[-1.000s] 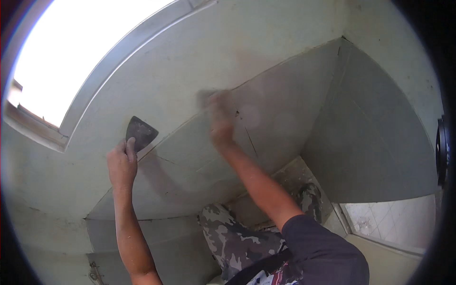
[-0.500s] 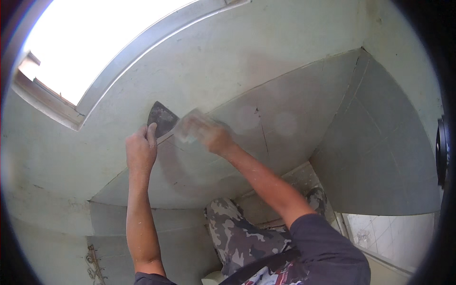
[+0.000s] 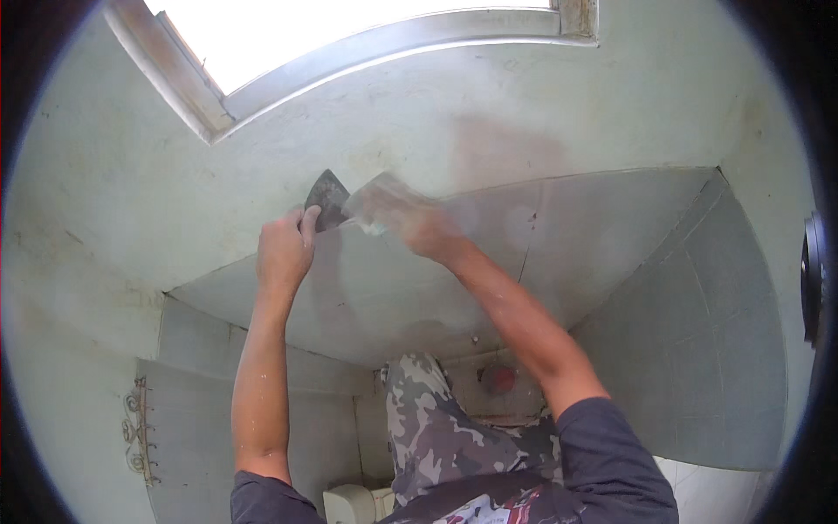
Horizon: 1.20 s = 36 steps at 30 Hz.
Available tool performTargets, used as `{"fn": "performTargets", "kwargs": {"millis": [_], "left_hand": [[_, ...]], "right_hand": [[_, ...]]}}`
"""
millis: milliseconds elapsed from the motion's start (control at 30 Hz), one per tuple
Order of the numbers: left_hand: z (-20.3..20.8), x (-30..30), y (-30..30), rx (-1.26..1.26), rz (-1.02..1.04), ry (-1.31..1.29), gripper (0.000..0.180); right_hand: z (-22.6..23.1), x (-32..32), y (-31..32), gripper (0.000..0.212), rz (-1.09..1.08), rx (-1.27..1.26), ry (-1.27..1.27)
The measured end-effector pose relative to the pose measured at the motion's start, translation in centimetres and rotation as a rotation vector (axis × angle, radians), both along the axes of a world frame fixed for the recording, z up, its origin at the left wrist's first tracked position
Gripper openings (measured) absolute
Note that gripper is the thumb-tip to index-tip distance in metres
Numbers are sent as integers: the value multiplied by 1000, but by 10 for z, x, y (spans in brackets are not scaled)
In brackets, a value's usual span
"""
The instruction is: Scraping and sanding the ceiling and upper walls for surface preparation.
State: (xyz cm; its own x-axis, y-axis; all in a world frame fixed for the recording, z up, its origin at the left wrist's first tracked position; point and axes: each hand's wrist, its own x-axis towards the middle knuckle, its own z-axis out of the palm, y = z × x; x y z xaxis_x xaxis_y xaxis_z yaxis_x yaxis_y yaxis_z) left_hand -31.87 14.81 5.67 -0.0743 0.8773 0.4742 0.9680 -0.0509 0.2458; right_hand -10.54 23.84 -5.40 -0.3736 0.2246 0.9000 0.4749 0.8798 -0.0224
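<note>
My left hand [image 3: 285, 249] is closed on a dark, wide-bladed putty knife [image 3: 327, 201], its thumb pressed along the blade's lower part. Close to its right, my right hand [image 3: 429, 232] grips a second, paler putty knife [image 3: 381, 194], both smeared by motion. The two blades meet or nearly meet in front of the wall. Whether there is putty on either blade is too blurred to tell. Behind them a pale green painted wall [image 3: 288, 157] borders grey tiles [image 3: 489, 262] along a thin line.
A bright window with a pale frame [image 3: 367, 65] is above. To the lower left, a metal hook rack [image 3: 140, 432] hangs on the wall. A cream-coloured fixture [image 3: 349, 505] stands below, beside my camouflage trousers [image 3: 436, 428]. A round reddish thing [image 3: 499, 378] lies behind my legs.
The whole view has swung, so the window sits further right and the hook rack higher. Both hands keep their putty knives close together, the right one still moving.
</note>
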Motion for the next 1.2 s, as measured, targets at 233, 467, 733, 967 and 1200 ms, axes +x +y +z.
{"fn": "performTargets", "kwargs": {"millis": [233,467,733,967,1200], "left_hand": [[-12,-97,-63,-25,187,-168,42],[-40,-65,-45,-161,76,-578,44],[-91,-142,-145,-136,353,-843,39],[-178,-154,-186,-321,417,-1129,34],[-211,-191,-280,-345,661,-1214,31]], "right_hand": [[47,65,8,38,-337,132,34],[5,-34,-10,39,-52,-26,-172],[95,51,7,41,-505,329,180],[-5,-26,-2,49,-45,5,-607],[45,43,-5,50,-198,213,-739]]}}
